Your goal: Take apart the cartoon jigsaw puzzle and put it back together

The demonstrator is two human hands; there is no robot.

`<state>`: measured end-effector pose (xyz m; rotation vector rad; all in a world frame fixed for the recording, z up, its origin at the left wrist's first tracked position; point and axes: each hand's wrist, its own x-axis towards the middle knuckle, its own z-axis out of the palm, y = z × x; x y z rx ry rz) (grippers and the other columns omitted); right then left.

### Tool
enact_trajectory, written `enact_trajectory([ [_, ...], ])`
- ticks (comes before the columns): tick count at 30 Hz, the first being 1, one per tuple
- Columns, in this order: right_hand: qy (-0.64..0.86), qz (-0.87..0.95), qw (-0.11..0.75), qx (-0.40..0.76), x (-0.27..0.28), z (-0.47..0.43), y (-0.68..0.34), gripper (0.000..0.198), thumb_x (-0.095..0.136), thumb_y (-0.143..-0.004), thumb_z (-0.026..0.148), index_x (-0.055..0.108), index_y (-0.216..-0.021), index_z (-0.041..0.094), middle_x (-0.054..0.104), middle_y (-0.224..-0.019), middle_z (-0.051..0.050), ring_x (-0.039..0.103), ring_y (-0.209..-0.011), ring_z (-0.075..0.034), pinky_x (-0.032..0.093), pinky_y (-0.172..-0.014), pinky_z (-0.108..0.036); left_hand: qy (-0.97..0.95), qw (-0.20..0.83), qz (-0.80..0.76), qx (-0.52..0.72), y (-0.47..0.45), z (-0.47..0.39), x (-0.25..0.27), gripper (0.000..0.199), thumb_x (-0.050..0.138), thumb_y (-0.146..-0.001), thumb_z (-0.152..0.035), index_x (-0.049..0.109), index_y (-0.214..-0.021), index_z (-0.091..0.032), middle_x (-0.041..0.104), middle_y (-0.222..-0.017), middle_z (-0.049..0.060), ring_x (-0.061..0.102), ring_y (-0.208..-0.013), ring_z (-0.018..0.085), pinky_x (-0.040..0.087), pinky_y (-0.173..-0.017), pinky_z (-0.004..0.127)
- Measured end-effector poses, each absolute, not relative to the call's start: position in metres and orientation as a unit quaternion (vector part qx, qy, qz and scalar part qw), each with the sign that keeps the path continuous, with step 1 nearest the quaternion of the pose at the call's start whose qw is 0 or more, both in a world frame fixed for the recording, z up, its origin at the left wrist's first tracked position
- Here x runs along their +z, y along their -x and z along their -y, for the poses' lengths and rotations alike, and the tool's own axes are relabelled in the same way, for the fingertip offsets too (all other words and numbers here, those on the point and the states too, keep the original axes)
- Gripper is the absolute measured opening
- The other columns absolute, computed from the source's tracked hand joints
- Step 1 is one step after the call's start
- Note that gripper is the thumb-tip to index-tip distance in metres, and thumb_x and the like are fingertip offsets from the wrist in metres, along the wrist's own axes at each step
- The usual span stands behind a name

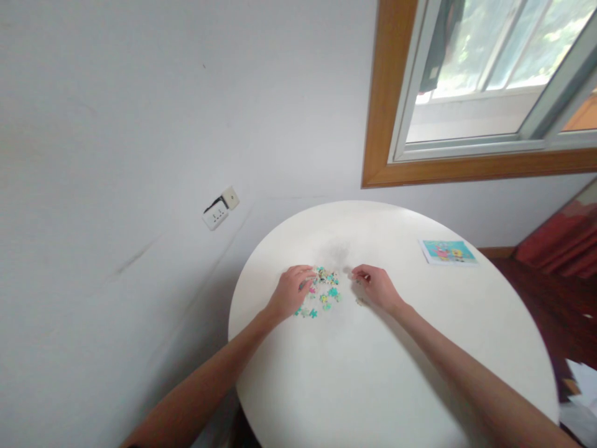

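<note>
Many small jigsaw puzzle pieces (324,298) lie in a loose cluster on the round white table (354,379), mostly turquoise, with some yellow, pink and pale ones. At the cluster's left side my left hand (291,289) rests with its fingers spread and slightly curved, touching or just above the pieces. My right hand (377,285) is to the right of the cluster, thumb and fingers pinched together. A small, blurred, pale puzzle piece (347,271) shows at its fingertips. Just below that hand lies another puzzle piece (360,302), partly in its shadow.
A colourful cartoon picture card (448,252) lies at the table's far right. Behind the table stands a white wall (186,112) with a socket (216,214) and a wood-framed window (485,81). A red curtain (566,239) hangs at the right.
</note>
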<state>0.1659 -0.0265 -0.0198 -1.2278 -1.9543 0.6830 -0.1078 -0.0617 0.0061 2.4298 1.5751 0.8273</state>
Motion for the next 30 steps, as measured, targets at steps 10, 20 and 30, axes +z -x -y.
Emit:
enact_trajectory([
  [10, 0.435, 0.855, 0.262, 0.102, -0.026, 0.05, -0.105, 0.052, 0.042, -0.098, 0.028, 0.041, -0.147, 0.009, 0.043, -0.151, -0.018, 0.037, -0.139, -0.027, 0.029, -0.115, -0.045, -0.865, 0.081, -0.463, 0.178, 0.084, 0.041, -0.017, 0.047, 0.052, -0.095, -0.03, 0.047, -0.141, -0.022, 0.047, -0.148, 0.009, 0.039, -0.139, 0.025, 0.031, -0.118, 0.046],
  [20, 0.44, 0.77, 0.398, 0.233, -0.024, 0.046, -0.121, 0.025, 0.047, -0.087, 0.009, 0.07, -0.093, 0.017, 0.068, -0.091, -0.008, 0.06, -0.088, -0.019, 0.049, -0.083, -0.031, -0.827, 0.166, -0.455, 0.286, 0.083, 0.036, -0.008, 0.024, 0.05, -0.095, -0.019, 0.071, -0.107, -0.02, 0.068, -0.102, 0.006, 0.061, -0.1, 0.019, 0.048, -0.093, 0.034],
  [30, 0.437, 0.669, 0.474, 0.369, -0.029, 0.037, -0.126, 0.032, 0.043, -0.088, 0.022, 0.066, -0.11, 0.015, 0.066, -0.071, -0.002, 0.059, -0.06, -0.014, 0.049, -0.062, -0.025, -0.798, 0.099, -0.493, 0.333, 0.104, 0.033, 0.004, 0.029, 0.046, -0.097, -0.027, 0.067, -0.116, -0.02, 0.069, -0.115, 0.007, 0.061, -0.11, 0.02, 0.046, -0.103, 0.039],
])
